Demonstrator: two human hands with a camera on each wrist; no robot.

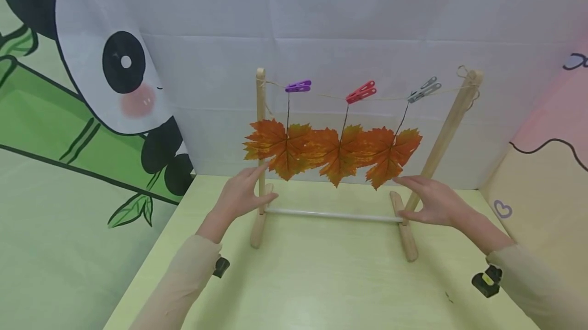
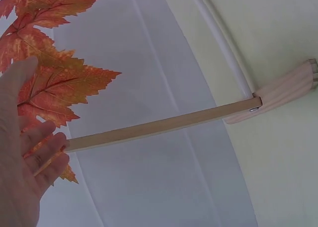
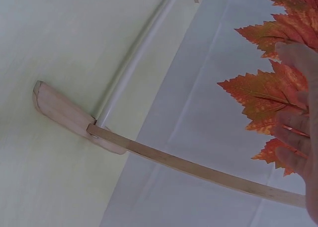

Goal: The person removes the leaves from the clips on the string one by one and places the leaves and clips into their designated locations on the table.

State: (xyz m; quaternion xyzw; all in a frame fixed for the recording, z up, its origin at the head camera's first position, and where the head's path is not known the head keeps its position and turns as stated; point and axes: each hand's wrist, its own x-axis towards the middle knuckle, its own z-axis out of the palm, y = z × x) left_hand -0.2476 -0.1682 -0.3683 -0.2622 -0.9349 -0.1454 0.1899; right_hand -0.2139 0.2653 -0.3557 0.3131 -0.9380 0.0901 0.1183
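Three orange maple leaves [image 1: 340, 151] hang side by side by their thin stems. A purple clothespin [image 1: 298, 86], a red clothespin [image 1: 361, 92] and a grey clothespin [image 1: 424, 90] clip them to a string [image 1: 331, 96] tied between two wooden posts. My left hand [image 1: 241, 192], fingers extended and thumb apart, is by the left post [image 1: 261, 95] and the left leaf's lower edge. Likewise spread, my right hand [image 1: 434, 200] is below the right leaf, beside the right post [image 1: 452, 116]. Neither hand holds anything; whether fingertips touch leaves or posts I cannot tell.
A white rod [image 1: 333, 214] joins the stand's wooden feet [image 1: 409, 240] on the pale yellow table [image 1: 312, 279]. Behind hangs a white backdrop [image 1: 344, 8]. A panda picture [image 1: 101, 59] covers the left wall, and a small dark mark [image 1: 448, 297] lies at the table's right.
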